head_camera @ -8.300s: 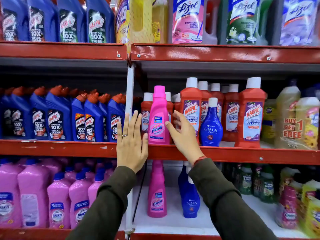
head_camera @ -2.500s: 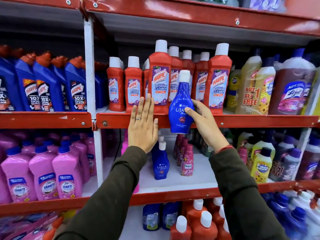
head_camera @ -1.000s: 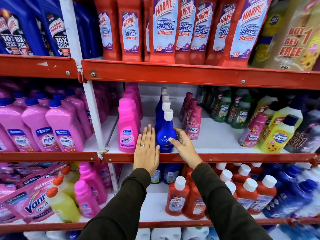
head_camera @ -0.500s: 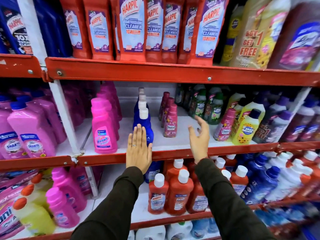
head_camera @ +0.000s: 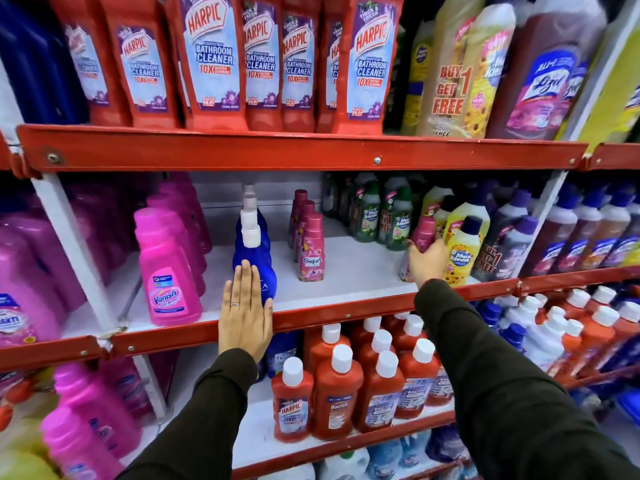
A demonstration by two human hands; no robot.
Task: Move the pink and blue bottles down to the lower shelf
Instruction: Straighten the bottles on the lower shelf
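Observation:
The pink Vanish bottle stands upright at the left of the lower shelf, with more pink ones behind it. Right of it, the blue bottle with a white cap heads a short row of the same kind. My left hand lies flat against the shelf's red lip, fingertips on the blue bottle's front, holding nothing. My right hand is far to the right, its thumb and fingers wrapped around a small pink bottle beside a yellow bottle.
Red Harpic bottles line the upper shelf. A row of small pink Comfort bottles stands mid-shelf, with bare white shelf on both sides. Green, yellow and purple bottles crowd the right. Red white-capped bottles fill the shelf below.
My right hand has left the blue bottle, swung right along the shelf and closed around the small pink bottle. My left hand stays on the shelf lip. The view has shifted right.

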